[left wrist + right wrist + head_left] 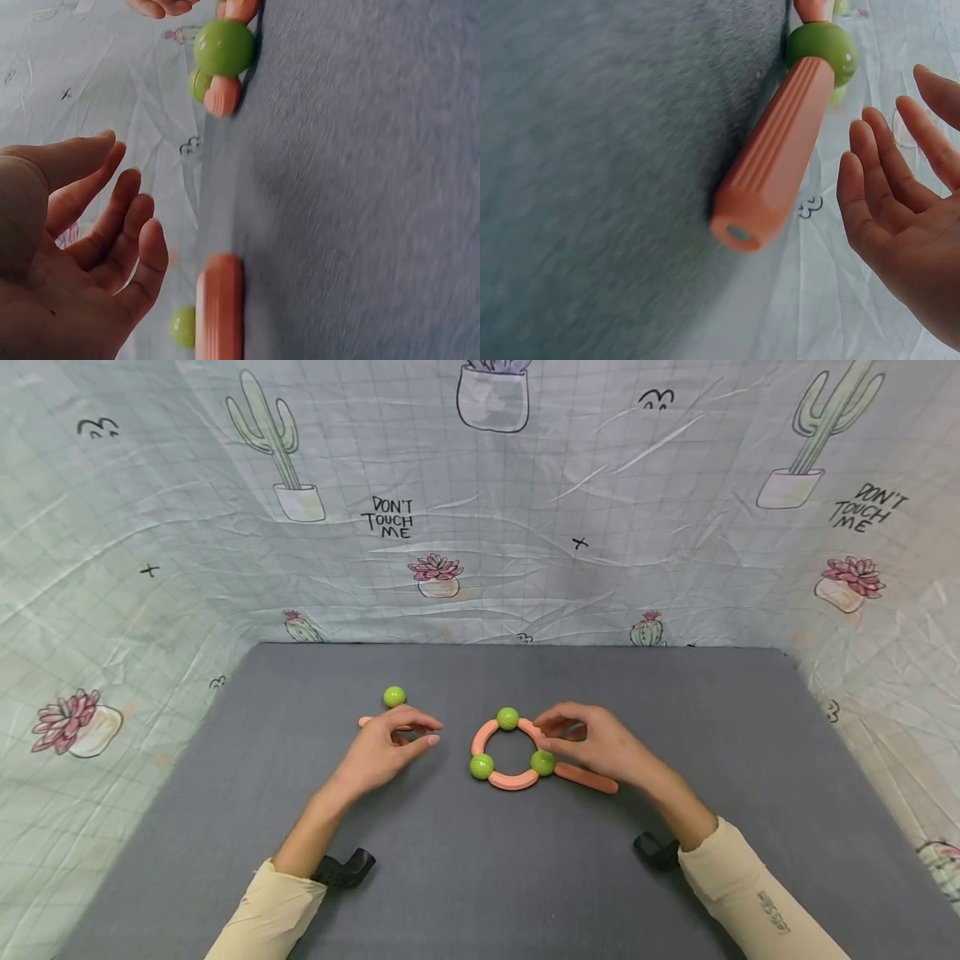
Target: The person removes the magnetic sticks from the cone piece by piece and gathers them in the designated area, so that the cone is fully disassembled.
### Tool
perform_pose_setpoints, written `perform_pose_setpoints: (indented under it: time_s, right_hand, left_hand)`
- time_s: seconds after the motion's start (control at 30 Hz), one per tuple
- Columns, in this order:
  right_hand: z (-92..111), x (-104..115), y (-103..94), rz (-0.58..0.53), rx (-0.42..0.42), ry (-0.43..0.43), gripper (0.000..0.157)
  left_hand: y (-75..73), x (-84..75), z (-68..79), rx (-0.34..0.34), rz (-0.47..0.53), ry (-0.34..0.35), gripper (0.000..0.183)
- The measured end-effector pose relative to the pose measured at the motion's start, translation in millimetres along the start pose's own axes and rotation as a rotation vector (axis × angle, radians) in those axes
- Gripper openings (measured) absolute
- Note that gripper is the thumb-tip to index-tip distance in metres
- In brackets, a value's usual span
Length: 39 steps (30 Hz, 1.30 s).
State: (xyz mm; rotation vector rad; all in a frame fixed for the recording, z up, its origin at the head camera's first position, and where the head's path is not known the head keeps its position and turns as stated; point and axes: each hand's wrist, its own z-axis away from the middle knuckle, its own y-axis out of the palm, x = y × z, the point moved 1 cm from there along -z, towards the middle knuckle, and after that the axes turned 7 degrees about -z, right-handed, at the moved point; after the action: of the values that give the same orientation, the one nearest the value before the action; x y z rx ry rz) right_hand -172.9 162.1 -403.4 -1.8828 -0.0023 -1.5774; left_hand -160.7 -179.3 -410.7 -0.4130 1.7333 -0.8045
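On the grey table lies a ring of curved orange pieces [513, 781] joined by green balls [507, 719]. A straight orange stick [586, 777] runs outward from the ring's lower right ball [543, 763]; its hollow end faces the right wrist view. My right hand [592, 743] hovers over the ring's right side, fingers loosely bent, and grips nothing. To the left, my left hand [386, 752] hangs above another orange piece [221, 307], which it partly hides in the head view. Nothing is between its relaxed fingers. Behind that piece sits a loose green ball [394, 697].
A pale cloth [510, 510] printed with cacti and lettering encloses the back and sides of the table [480, 877]. Black wrist-worn devices [348, 868] sit under both forearms, near the cream sleeves [277, 902].
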Motion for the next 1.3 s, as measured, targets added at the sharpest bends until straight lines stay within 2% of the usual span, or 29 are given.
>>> perform_pose_setpoints:
  time_s: [0.23, 0.6, 0.87, 1.07, 1.3]
  right_hand:
    - [9.8, -7.1, -5.4, 0.037, -0.016, 0.005, 0.029]
    - [20.5, -13.2, -11.9, 0.038, -0.013, 0.023, 0.031]
    - [26.1, -18.8, -16.2, 0.057, -0.004, 0.04, 0.03]
    - [31.3, -22.5, -18.6, 0.066, 0.021, 0.036, 0.03]
    - [33.1, -25.7, -18.1, 0.054, 0.054, 0.08, 0.031]
  left_hand:
    - [13.1, -9.2, -0.9, 0.026, 0.035, 0.018, 0.02]
    - [34.0, -30.6, -6.8, 0.031, 0.068, 0.105, 0.02]
    - [47.7, -42.9, -11.5, 0.064, 0.104, 0.145, 0.021]
    - [56.8, -45.9, -14.4, 0.094, 0.081, 0.138, 0.024]
    - [65.9, -48.6, -15.3, 0.112, 0.021, 0.16, 0.024]
